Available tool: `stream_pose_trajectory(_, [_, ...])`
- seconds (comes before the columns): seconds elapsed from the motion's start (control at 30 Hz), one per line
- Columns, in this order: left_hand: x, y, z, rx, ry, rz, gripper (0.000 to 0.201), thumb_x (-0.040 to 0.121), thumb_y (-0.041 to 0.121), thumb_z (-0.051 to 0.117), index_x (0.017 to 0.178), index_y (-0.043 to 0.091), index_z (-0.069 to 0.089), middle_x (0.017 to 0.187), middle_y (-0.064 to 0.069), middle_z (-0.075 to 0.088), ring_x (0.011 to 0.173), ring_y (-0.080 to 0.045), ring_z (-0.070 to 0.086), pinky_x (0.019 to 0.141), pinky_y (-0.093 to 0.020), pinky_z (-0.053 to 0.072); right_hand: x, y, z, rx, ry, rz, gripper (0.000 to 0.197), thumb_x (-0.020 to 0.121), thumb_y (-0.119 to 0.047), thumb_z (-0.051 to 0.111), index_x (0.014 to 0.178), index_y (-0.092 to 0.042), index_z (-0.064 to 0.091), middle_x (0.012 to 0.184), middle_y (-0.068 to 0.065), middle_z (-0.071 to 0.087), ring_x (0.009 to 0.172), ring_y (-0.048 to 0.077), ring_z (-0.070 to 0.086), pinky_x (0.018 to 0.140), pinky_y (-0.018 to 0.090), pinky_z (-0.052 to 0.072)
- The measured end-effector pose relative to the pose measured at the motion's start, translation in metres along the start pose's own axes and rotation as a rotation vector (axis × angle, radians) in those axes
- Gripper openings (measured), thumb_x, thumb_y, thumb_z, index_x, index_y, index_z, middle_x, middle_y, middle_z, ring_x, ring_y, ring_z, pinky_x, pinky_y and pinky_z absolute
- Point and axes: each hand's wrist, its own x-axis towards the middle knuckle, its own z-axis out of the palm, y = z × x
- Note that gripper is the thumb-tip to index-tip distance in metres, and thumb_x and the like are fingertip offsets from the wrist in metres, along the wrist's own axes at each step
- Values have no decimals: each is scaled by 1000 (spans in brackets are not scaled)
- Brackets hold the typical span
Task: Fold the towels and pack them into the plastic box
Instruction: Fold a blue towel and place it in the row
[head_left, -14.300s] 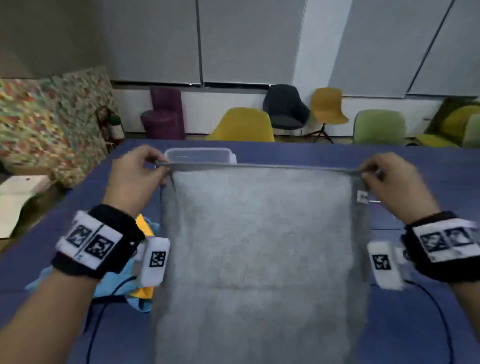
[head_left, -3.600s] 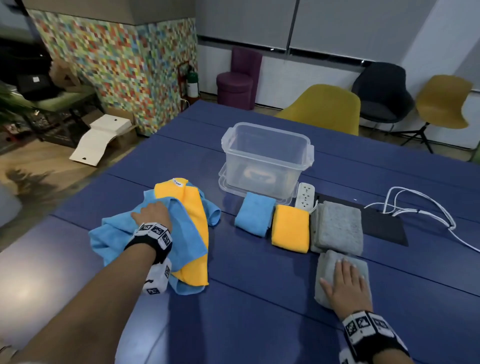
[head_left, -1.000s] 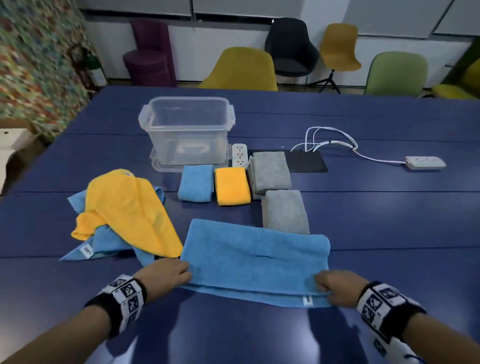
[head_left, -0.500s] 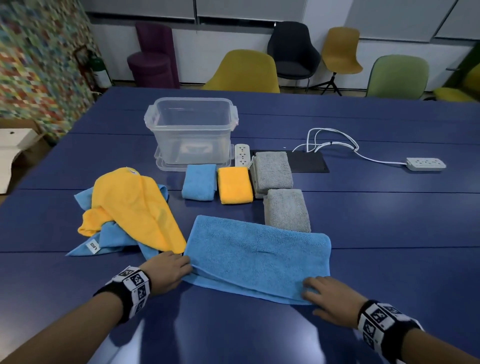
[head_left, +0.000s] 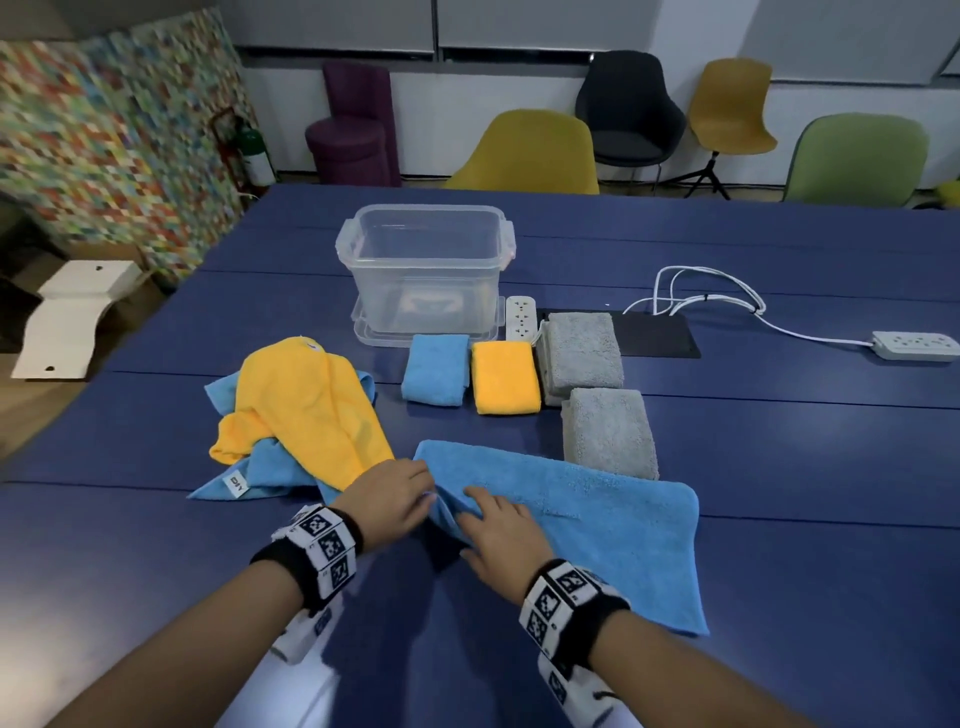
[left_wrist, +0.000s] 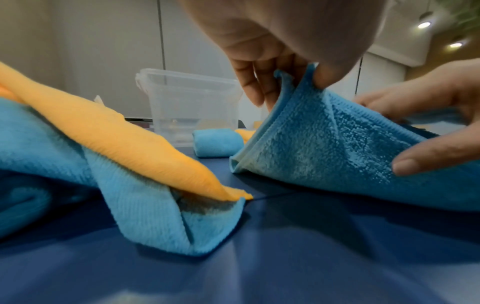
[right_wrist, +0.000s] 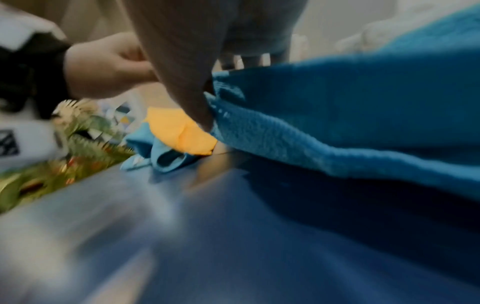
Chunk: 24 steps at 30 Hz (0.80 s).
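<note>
A blue towel (head_left: 582, 525), folded in half, lies across the near table. My left hand (head_left: 423, 491) pinches its left end and lifts that corner off the table; the left wrist view shows the pinch (left_wrist: 288, 86) closely. My right hand (head_left: 478, 506) sits right beside it, fingers over the towel and thumb against its near face, holding the cloth (left_wrist: 363, 144). The clear plastic box (head_left: 426, 210) stands open behind. Folded towels lie in front of it: blue (head_left: 435, 370), orange (head_left: 505, 378) and two grey (head_left: 582, 351) (head_left: 609, 434).
A loose orange towel (head_left: 306, 405) lies over a light blue one (head_left: 270, 473) just left of my hands. A white power strip (head_left: 520, 318), a black mat (head_left: 660, 335) and a cabled power strip (head_left: 915, 346) lie at the back right. Chairs stand beyond the table.
My right hand has slid from the blue towel's right end to its left end, beside my left hand. The left hand has raised the left corner.
</note>
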Motion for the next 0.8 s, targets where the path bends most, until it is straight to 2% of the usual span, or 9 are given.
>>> stream_pose_trajectory(0.1, [0,-12,-6,-75,4,-81,56,96,43,23,76,12,66,74,-2,60,62,-19,59,60,-22,41,-1,20,4,10,18,71,33,32,-33,85,51,-24,60,60,-7,58,43,12,56,37,20,40])
stream_pose_trajectory(0.13, [0,-17,-8,-126,-9,-153,59,95,44,22,83,8,67,80,-7,62,69,-25,61,64,-29,46,-7,31,1,-14,14,94,32,32,-35,84,47,-23,58,53,-7,55,38,10,53,34,18,36])
stream_pose_trajectory(0.27, [0,-34,-12,-209,-104,-386,33,101,24,37,109,2,61,109,-13,59,96,-31,58,84,-36,43,-49,87,-7,-74,104,97,7,50,-29,64,48,-25,58,50,-8,50,34,9,49,32,19,31])
stream_pose_trajectory(0.4, [1,-47,1,-209,-118,-444,29,100,20,39,110,4,60,112,-12,59,96,-31,58,85,-37,43,-93,137,-21,-40,91,215,15,55,-27,74,66,-29,64,66,-9,58,46,9,57,38,20,37])
stream_pose_trajectory(0.47, [6,-49,5,-210,-148,-467,29,100,23,39,110,6,61,110,-10,58,95,-30,58,84,-37,43,-105,152,-27,38,41,305,20,79,-22,66,98,-24,66,95,-4,62,74,18,65,58,28,47])
stream_pose_trajectory(0.53, [12,-47,6,-226,-141,-481,29,100,24,39,110,7,60,108,-11,58,94,-30,58,84,-37,43,-110,159,-28,152,-11,378,30,91,-19,50,120,-21,58,117,-1,57,100,24,61,78,32,46])
stream_pose_trajectory(0.67, [24,-43,3,-229,-126,-496,30,100,23,37,112,7,60,109,-10,58,96,-29,58,85,-37,43,-108,161,-26,251,7,429,25,94,-21,47,115,-19,60,121,-2,60,107,19,58,86,26,42])
stream_pose_trajectory(0.73, [27,-44,2,-217,-137,-498,31,100,25,36,112,9,60,110,-9,58,96,-27,58,85,-37,44,-107,158,-23,259,-10,419,27,92,-36,49,113,-22,59,118,-5,59,106,14,56,82,24,40])
stream_pose_trajectory(0.8, [27,-45,1,-198,-153,-507,31,101,26,34,112,11,59,111,-7,58,96,-26,58,85,-37,44,-107,154,-15,232,-134,381,55,79,-61,45,120,-25,54,119,-7,53,110,13,51,84,24,37])
